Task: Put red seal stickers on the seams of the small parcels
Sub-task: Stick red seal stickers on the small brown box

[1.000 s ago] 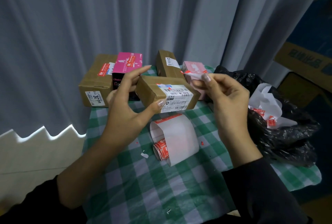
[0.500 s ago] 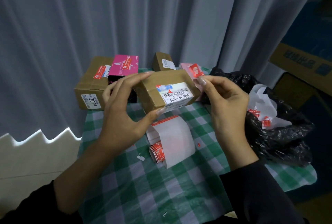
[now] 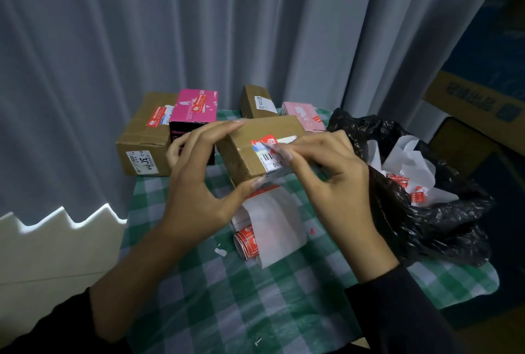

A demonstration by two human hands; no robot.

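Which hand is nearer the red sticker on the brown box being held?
Right. The right hand's fingertips touch the red sticker; the left hand grips the left end of the brown box, apart from the sticker.
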